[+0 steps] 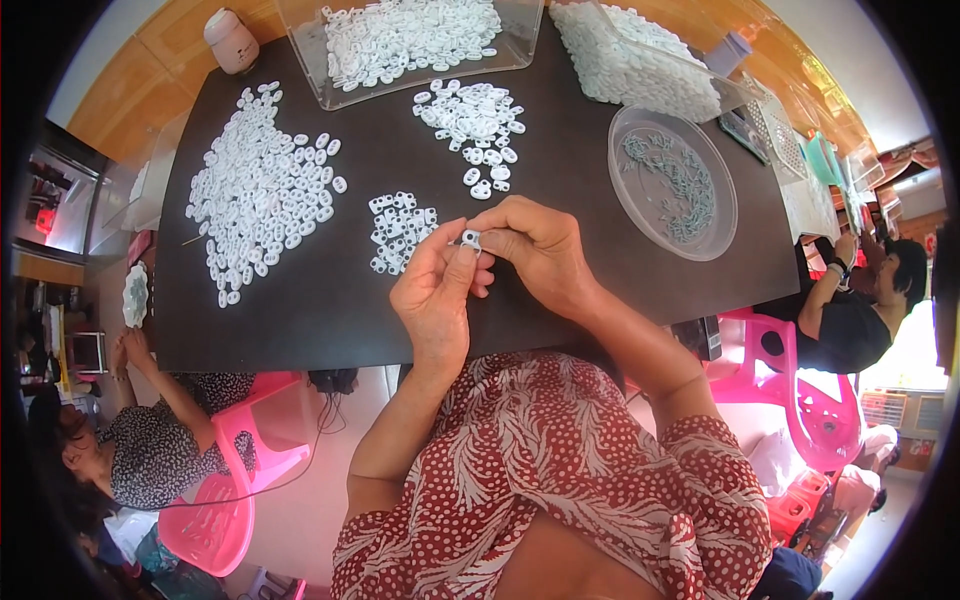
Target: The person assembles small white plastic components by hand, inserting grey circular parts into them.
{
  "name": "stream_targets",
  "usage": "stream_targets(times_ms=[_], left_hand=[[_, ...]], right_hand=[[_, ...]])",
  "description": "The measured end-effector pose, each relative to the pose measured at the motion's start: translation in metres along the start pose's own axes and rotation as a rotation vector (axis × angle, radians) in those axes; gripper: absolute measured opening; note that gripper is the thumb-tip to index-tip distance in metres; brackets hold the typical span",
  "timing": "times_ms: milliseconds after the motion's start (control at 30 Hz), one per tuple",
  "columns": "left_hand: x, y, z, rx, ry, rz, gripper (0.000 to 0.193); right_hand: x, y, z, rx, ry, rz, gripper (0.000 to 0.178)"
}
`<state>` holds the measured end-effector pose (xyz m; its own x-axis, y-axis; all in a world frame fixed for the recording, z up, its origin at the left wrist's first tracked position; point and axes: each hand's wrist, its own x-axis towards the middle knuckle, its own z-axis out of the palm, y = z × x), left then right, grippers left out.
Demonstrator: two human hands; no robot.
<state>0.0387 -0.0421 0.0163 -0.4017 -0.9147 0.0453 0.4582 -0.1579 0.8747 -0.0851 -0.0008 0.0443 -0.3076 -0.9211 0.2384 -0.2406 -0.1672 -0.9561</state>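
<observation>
Both hands meet over the near edge of the counter (300, 330), fingertips pinched together on one small white piece (471, 238); the left hand (435, 295) comes up from below with thumb and forefinger closed on it, and the right hand (535, 250) closes on it from the right and slightly above. The piece sits right between the two grips, so neither hand is nearer; its long axis is too small to tell.

Just beyond the fingers, toward the counter's middle, lies a small neat cluster (400, 232) of the same white pieces; farther toward the far edge is a looser heap (475, 125); the largest spread (260, 190) fills the left side of the counter. At the far edge stand a clear bin (410, 40) full of white pieces and, toward the far right corner, a clear bag (635, 60) of them (both without any label I can make out). A round clear dish (672, 180) of small grey-green bits sits on the right side, well apart from the hands. A pale pink jar (231, 40) stands at the far left corner.

Other people sit on pink chairs (225, 500) off the left and right edges.
</observation>
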Motion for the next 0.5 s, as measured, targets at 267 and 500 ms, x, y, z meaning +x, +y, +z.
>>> stream_targets(times_ms=[267, 500], left_hand=[[-0.002, -0.005, 0.012, -0.044, 0.016, 0.018, 0.025], [0.0, -0.006, 0.017, -0.043, 0.031, -0.036, 0.019]], right_hand=[[-0.009, 0.009, -0.005, -0.178, 0.068, -0.164, 0.014], [-0.012, 0.003, -0.006, -0.247, 0.136, -0.184, 0.015]])
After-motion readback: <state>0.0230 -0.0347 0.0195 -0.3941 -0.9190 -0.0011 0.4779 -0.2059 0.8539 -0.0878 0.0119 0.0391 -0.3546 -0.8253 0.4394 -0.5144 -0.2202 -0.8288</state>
